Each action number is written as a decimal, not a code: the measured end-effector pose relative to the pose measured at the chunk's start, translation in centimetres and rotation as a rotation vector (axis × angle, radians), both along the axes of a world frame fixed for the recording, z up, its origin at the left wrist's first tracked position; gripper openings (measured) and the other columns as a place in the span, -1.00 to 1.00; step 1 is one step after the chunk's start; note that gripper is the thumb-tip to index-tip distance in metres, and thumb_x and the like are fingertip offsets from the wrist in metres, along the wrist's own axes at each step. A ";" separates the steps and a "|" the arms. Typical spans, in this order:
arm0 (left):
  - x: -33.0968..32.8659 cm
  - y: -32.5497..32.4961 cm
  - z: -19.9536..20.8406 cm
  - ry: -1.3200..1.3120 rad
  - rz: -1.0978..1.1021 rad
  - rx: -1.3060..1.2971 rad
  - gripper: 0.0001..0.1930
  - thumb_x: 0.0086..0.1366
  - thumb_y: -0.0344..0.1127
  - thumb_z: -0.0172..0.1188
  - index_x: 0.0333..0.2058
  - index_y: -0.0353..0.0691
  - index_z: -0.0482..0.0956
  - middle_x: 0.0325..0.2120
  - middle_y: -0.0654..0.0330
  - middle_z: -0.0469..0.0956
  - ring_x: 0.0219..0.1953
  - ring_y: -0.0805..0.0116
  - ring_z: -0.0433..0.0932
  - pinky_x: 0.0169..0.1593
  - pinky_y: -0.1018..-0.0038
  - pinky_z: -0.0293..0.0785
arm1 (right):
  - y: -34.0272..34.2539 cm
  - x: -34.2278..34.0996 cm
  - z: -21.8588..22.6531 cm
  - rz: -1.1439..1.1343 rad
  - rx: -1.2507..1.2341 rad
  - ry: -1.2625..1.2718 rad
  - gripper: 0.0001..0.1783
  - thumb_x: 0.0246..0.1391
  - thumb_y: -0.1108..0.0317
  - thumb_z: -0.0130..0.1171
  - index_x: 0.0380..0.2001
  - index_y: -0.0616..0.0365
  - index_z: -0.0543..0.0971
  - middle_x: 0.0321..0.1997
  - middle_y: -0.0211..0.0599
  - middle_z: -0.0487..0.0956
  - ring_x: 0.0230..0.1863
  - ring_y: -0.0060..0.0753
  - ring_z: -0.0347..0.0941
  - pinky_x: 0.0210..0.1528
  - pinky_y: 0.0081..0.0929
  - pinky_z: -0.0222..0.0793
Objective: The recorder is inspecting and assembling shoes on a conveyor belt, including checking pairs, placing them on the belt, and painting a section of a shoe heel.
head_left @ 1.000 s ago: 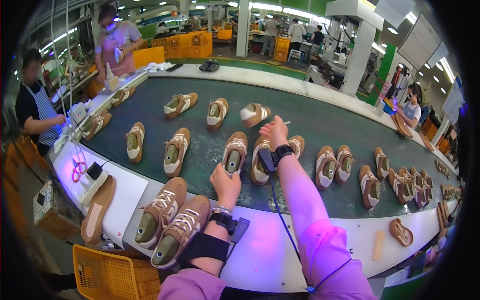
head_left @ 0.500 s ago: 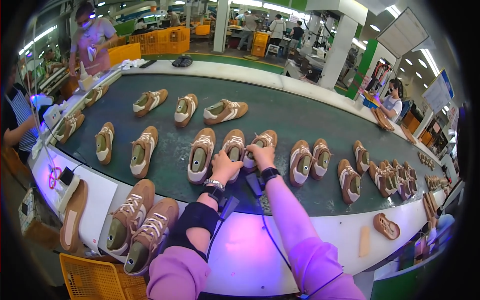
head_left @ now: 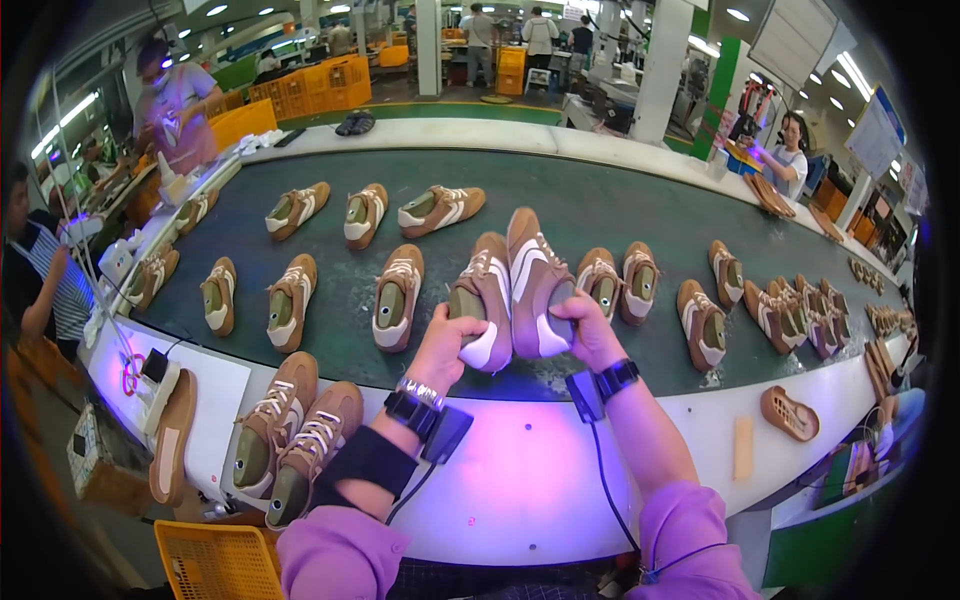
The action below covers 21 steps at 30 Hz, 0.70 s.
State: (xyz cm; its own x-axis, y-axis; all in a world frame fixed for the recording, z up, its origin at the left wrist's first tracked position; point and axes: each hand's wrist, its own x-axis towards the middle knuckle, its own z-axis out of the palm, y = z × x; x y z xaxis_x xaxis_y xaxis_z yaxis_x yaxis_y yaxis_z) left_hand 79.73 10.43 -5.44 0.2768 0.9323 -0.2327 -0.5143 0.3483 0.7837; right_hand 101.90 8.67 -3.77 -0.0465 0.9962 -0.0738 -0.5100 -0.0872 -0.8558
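Two brown-and-white sneakers are held up side by side over the green belt (head_left: pixel 250 180), toes pointing away from me. My left hand (head_left: pixel 442 345) is closed on the heel of the left sneaker (head_left: pixel 488 283), which has an olive shoe last inside. The right sneaker (head_left: pixel 530 262), tilted so that its striped side shows, has its heel in my right hand (head_left: pixel 594 332). The two shoes touch or nearly touch along their sides. Close to my left hand, another laced sneaker (head_left: pixel 400 295) stands on the belt. Behind my right hand is one more sneaker (head_left: pixel 598 275), partly hidden.
Along the near white ledge (head_left: pixel 500 500) lie a pair of sneakers (head_left: pixel 300 430), a loose sole (head_left: pixel 174 440), a brown sole piece (head_left: pixel 789 413) and a beige strip (head_left: pixel 743 448). An orange crate (head_left: pixel 215 565) sits below left. Co-workers stand around the belt.
Both sneakers have risen off the belt with my hands. They have come closer together, and the right one has tipped onto its side view. My hands have shifted to the heels.
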 end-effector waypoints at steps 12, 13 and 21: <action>0.2 -7.2 2.1 -0.131 -0.260 0.354 -0.36 0.02 -0.16 0.27 0.04 -0.29 0.25 -0.12 0.13 0.44 -0.14 0.41 0.50 -0.05 0.47 0.47 | -13.1 -0.4 4.5 0.067 0.342 -0.288 -0.25 -0.40 0.31 0.44 -0.02 0.19 0.39 -0.11 -0.36 0.50 -0.05 -0.47 0.43 0.08 -0.45 0.30; 0.0 -7.6 2.1 -0.121 -0.330 0.353 -0.41 0.02 -0.22 0.28 0.01 -0.29 0.28 -0.11 0.11 0.44 -0.13 0.40 0.50 -0.05 0.46 0.46 | -13.4 -0.3 4.6 0.058 0.345 -0.286 -0.25 -0.40 0.31 0.44 -0.02 0.19 0.39 -0.11 -0.36 0.50 -0.05 -0.47 0.43 0.08 -0.45 0.30; 0.6 -9.3 2.3 -0.057 -0.073 0.548 -0.37 -0.04 -0.38 0.32 0.03 -0.22 0.26 -0.13 0.21 0.43 -0.09 0.44 0.46 -0.02 0.45 0.43 | -13.2 -0.8 5.9 -0.190 0.252 -0.249 -0.31 -0.22 0.35 0.36 0.04 0.22 0.33 -0.12 -0.31 0.49 -0.11 -0.53 0.45 -0.02 -0.50 0.37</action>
State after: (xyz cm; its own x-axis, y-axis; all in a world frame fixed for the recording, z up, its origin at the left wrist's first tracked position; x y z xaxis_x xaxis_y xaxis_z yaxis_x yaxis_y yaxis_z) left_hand 80.29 1.13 -3.10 0.3433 0.8906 0.2983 -0.5509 -0.0663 0.8319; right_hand 101.06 -4.56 2.08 0.1293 0.9736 0.1879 -0.2715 0.2170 -0.9377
